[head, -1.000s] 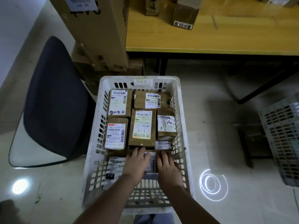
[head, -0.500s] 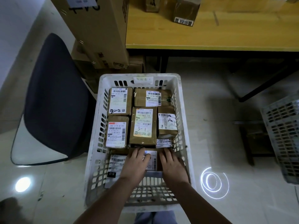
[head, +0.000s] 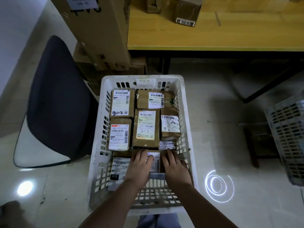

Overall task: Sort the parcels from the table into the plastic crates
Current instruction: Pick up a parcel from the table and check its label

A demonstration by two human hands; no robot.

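Both your hands are down inside the white crate (head: 182,102), at its near end, laid flat on one brown parcel (head: 155,159) that sits just behind the crate's near wall. Your left hand (head: 139,165) covers the parcel's left part, fingers straight and slightly spread, tips reaching the parcel's far edge; your right hand (head: 174,167) covers its right part the same way, fingers straight and close together. Neither hand curls round anything. Toward the crate's far end lie five more labelled parcels packed side by side, the middle one marked "3-1" (head: 146,127). A flat parcel tagged "010" (head: 117,171) lies against the crate's left wall, beside your left hand. Beyond the crate's far end stands the yellow table (head: 213,35), with a small box (head: 187,12) on it.
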